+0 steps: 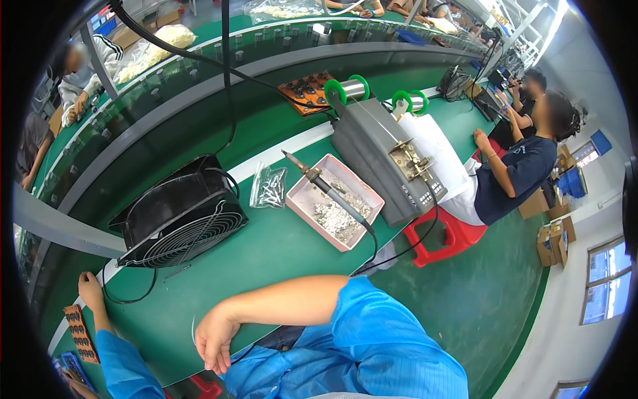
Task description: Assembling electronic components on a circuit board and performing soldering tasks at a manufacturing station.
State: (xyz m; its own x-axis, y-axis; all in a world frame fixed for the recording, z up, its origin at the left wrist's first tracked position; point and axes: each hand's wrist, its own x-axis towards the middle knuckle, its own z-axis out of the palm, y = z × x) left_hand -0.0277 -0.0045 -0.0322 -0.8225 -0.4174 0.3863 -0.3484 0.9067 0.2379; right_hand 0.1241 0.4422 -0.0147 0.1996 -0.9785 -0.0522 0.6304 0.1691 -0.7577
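Note:
My right hand (216,336) hangs limp over the near table edge, fingers loosely extended downward and gripping nothing visible. A thin, pale curved strand (193,329) shows beside it; whether they touch I cannot tell. Out to the left, my left hand (90,290) rests at the table's far rim, next to the fan's cable; its fingers are mostly hidden. Beyond my right forearm, a soldering iron (332,193) lies across a pink tray (312,225) of whitish crumbs. Beside that tray is a clear bag (268,187) of small metallic-looking parts.
A black fan (179,223) stands at left, a thin rod (177,272) before it. A grey machine (372,156) with green-rimmed wire spools (352,89) stands right of the tray. Orange trays (81,336) hold black parts. A conveyor runs behind; co-workers sit around, one (525,166) at right.

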